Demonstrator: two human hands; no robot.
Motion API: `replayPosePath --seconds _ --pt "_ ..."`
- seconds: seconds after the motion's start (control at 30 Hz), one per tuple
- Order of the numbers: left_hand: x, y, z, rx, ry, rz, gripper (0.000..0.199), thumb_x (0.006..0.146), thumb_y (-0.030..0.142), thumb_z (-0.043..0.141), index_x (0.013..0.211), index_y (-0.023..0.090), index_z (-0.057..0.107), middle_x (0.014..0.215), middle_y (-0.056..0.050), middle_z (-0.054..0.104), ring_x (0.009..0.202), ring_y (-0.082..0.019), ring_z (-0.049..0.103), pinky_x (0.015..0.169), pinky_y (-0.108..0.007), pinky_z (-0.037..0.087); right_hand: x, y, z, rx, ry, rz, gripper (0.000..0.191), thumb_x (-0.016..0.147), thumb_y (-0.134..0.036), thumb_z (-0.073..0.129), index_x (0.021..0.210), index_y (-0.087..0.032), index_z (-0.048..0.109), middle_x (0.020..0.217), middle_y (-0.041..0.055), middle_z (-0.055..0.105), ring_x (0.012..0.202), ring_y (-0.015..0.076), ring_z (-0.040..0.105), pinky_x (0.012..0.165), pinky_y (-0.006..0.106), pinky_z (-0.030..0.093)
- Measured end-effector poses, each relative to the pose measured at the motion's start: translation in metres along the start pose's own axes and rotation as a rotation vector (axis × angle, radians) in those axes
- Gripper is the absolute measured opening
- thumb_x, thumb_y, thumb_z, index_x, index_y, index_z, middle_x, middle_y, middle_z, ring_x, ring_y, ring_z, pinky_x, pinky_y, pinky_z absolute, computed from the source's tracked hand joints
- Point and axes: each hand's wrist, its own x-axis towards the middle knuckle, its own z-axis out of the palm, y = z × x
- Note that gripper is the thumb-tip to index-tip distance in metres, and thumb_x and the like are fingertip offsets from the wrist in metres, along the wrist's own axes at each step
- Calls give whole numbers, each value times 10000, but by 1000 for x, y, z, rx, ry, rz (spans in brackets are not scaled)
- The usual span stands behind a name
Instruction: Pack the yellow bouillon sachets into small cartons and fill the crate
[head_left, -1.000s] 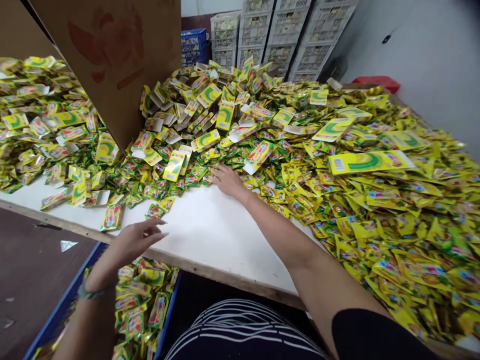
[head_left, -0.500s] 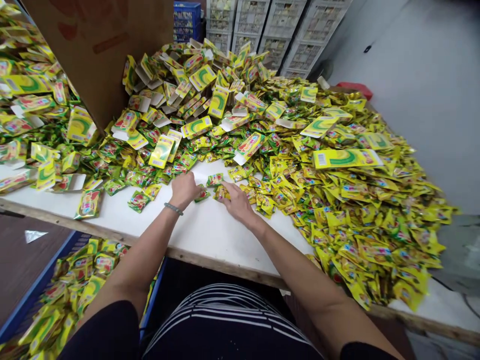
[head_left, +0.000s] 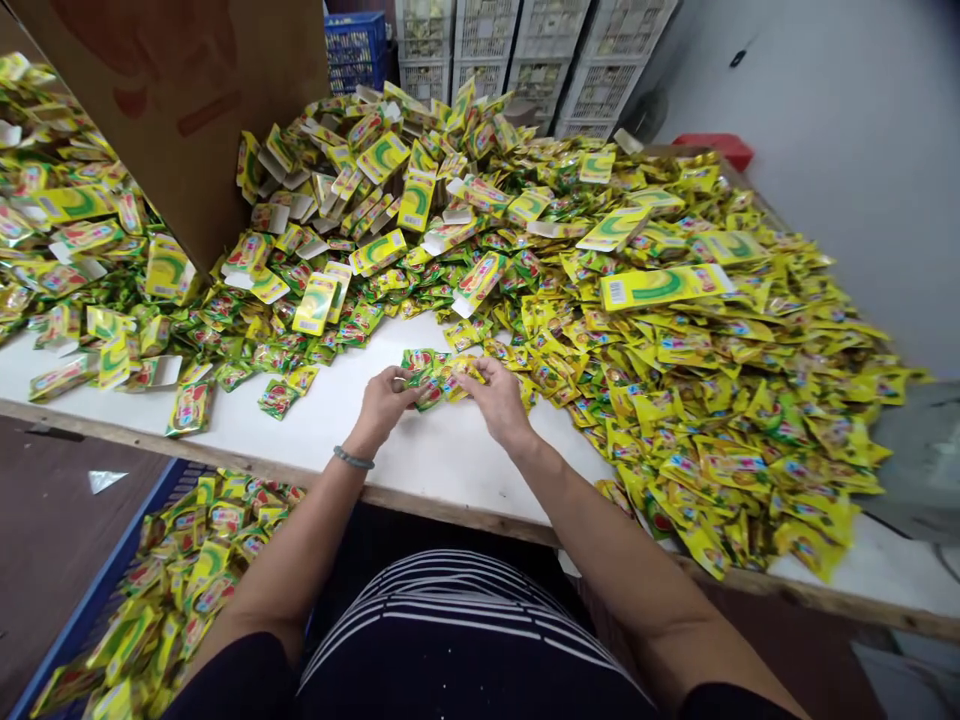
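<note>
Over the white tabletop [head_left: 360, 440], my left hand [head_left: 384, 405], with a beaded bracelet on its wrist, is closed at the fingertips on a small green packet [head_left: 430, 393]. My right hand [head_left: 501, 402] pinches a small yellow packet [head_left: 466, 370] just to the right of it. The two packets are close together, and fingers cover parts of both. Another green packet [head_left: 417, 357] lies right behind my left fingertips. Left of my left hand, a green packet [head_left: 277, 398] and a yellow one [head_left: 302, 379] rest on the table.
Yellow packets [head_left: 720, 420] heap up on the right. Printed cartons [head_left: 382, 160] pile at the back, beside an upright cardboard sheet [head_left: 172, 110]. A blue crate [head_left: 127, 535] of filled cartons stands below the table's front edge. White crates [head_left: 484, 40] are stacked behind.
My right hand has closed on a yellow packet and lifted it slightly. My left hand has shifted right and now pinches a green packet. The camera view has moved a little.
</note>
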Motion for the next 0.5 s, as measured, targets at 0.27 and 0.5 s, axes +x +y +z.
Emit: replayPosePath --seconds 0.27,0.5 --pt "-19 5 29 -201 -5 -74 508 501 375 912 834 148 602 650 10 682 580 -120 630 589 -248 508 -2 10 -6 -177 44 -16 464 705 -640 692 691 -219 498 634 -41 481 594 123 425 567 267 379" --pt "-8 5 41 -211 -19 -4 539 470 296 948 865 144 615 753 -10 723 693 -140 678 687 -272 528 -3 -4 -11 -224 64 -21 471 721 -646 678 655 -225 478 615 -34 475 605 131 431 572 271 386"
